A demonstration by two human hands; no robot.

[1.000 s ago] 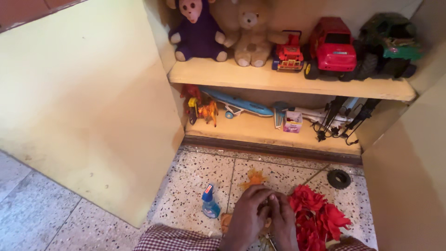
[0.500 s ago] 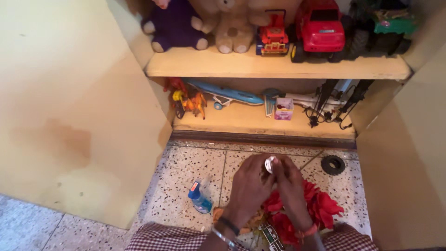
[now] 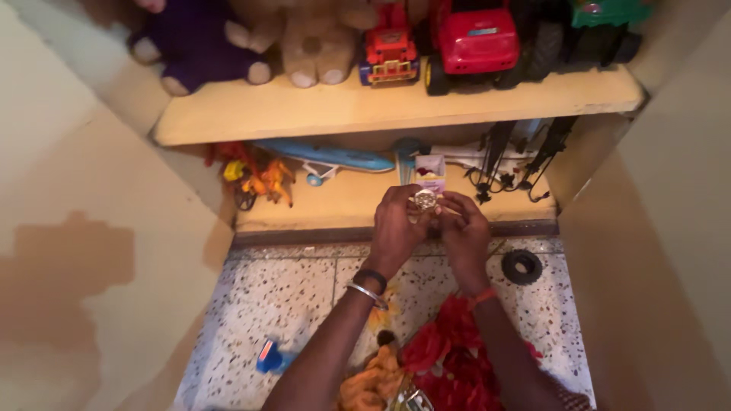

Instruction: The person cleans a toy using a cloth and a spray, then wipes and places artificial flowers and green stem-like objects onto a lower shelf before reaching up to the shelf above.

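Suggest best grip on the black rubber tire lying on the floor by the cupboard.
The black rubber tire lies flat on the terrazzo floor, hole up and clear of the red fabric flowers. Probably come from above, one finger in the hole, thumb on the outer tread, pinching the ring wall.

Both hands raised, fingertips together

I see a yellow top shelf. On it sit a purple soft toy, a tan teddy bear, a small red tractor and a big red truck. The lower shelf has a blue toy plane, orange toy animals and a little pink box. The speckled floor has a black ring, red cloth flowers and a blue spray bottle.
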